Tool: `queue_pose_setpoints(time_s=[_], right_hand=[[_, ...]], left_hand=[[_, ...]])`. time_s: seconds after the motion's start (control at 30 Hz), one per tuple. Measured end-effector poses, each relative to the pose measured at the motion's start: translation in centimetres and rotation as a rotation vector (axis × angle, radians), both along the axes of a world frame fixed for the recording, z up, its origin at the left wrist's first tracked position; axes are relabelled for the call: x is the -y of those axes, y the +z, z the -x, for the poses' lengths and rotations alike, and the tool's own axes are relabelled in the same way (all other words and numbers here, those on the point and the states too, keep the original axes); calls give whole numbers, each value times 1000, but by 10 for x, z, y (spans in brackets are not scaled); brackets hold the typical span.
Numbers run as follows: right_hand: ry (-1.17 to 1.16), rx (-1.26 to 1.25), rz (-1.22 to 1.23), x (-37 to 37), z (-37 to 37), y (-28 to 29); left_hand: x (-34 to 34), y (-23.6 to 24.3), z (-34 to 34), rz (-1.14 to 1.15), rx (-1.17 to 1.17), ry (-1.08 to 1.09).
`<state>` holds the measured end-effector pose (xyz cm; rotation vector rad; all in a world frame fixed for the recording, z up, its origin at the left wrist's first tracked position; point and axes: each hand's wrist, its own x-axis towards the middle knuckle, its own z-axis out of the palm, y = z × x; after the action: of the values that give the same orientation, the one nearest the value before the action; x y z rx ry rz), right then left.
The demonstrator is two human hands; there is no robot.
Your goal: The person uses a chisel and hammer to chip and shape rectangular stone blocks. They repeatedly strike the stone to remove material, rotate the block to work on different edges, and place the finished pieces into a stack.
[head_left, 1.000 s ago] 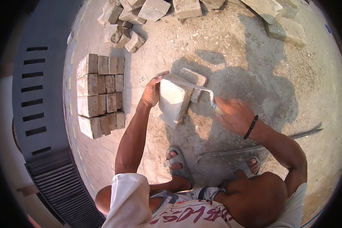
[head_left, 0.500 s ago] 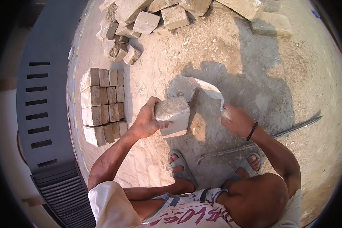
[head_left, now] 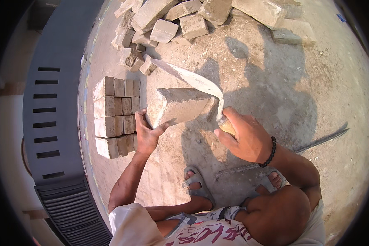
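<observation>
In the head view, pale, dusty ground (head_left: 338,102) littered with small chips fills most of the scene, sunlit except where shadows (head_left: 283,106) fall to the right of the work and around the feet. Along the left stands a grey panel (head_left: 67,49) with a row of dark slots, and black slats (head_left: 76,207) at its lower end. Beside it, a neat stack (head_left: 105,127) of blocks sits in rows; at the top lies a loose heap (head_left: 194,26) of them, with a longer slab (head_left: 293,35) at its right. A small blue scrap (head_left: 341,17) lies near the upper right edge. A dark, thin bar (head_left: 328,138) runs across the ground, passing under the right forearm, just beyond the sandals (head_left: 199,182). The brick (head_left: 182,104) is tilted, right of the stack, in front of the person; the left hand (head_left: 146,137) grips its left end, thumb on the near edge. The right hand (head_left: 248,137), a black bracelet (head_left: 272,152) at its wrist, is closed around the handle of the trowel (head_left: 201,83), whose blade points up and left, above the brick; whether they touch I cannot tell.
</observation>
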<state>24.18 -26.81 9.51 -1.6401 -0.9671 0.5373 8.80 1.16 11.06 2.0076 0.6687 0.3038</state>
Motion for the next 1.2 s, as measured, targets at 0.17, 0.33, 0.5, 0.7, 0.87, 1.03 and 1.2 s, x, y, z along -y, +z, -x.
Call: queue_pose_setpoints(time_s=[0.17,0.33,0.5,0.7,0.87,1.03,1.2], right_hand=[[125,33,306,-25,17,-72],[105,80,259,-31,-27,-24],[206,-28,255,-31,-4,-39],[92,-164,389,-4,-40,-107],[-45,-211,156,-10,-44,-91],[75,-232,377,-18,-6,-109],[61,-190,362,-13,-21,-118]], left_hand=[[8,-2,0,-60,-21,-14],[-4,1,4,-202,-124,-3],[6,3,-2,-187,-113,-53],[-16,10,1,-261,-107,-177],[6,43,-42,-643,-477,-325],[30,59,-91,-813,-732,-264],[35,52,-104,-489,-584,-226]])
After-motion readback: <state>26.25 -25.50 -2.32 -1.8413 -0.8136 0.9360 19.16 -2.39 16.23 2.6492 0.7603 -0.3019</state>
